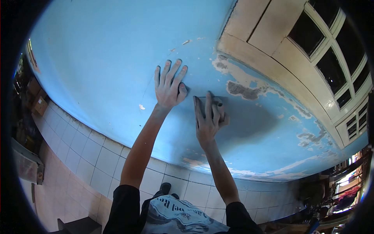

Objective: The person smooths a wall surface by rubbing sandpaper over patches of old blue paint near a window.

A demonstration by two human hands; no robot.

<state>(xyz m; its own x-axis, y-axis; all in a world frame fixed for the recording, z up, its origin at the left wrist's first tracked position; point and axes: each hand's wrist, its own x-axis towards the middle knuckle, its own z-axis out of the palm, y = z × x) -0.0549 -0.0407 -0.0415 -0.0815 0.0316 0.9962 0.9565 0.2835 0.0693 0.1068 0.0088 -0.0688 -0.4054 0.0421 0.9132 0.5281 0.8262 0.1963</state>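
Note:
My left hand (168, 87) lies flat against the light blue wall (97, 58), its fingers spread and dusty. To its right, my right hand (208, 119) presses a flat grey block-like tool (223, 117) on the wall, with the fingers laid over it. Much of the tool is hidden under the hand, and its exact kind cannot be made out. Just up and right of the right hand, the paint has flaked off in a rough grey patch (245, 90) with whitish edges. More peeled paint (311, 138) shows farther right.
A cream wooden frame with glass panes (331, 70) borders the wall at the upper right. White floor tiles (152, 181) run along the wall's foot. A cardboard box (40, 105) stands at the far left, a dark object (80, 226) at the lower left, and clutter (346, 199) at the lower right.

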